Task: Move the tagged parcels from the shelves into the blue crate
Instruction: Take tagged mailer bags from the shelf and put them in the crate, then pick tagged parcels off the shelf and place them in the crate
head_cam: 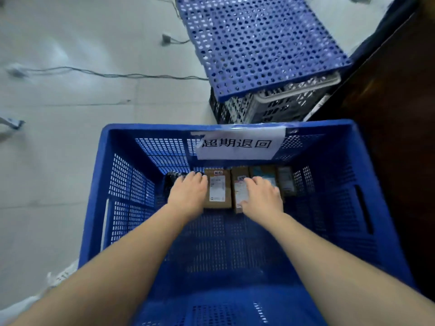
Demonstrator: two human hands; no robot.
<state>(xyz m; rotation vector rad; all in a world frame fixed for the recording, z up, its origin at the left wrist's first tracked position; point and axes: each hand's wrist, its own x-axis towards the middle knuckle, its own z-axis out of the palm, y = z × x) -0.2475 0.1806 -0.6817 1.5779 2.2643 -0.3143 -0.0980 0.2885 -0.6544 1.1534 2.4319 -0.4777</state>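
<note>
Blue crate (94,208): mesh-walled, on the floor, paper label (237,145) taped on the far wall.

Contents: a row of small cardboard parcels along the far wall, among them a brown parcel (217,189) and a labelled parcel (240,191) just right of it; a dark item (170,182) at far left.

Left hand (187,194): palm down, fingers loosely spread over the dark item; whether it grips anything cannot be told.

Right hand (262,195): palm down, fingers curled over the labelled parcel and its right neighbour; hold unclear.

Step, judged: setting parcels into the row. Next move calls for letting go and lifting both hands clear toward the shelves, not in view.
</note>
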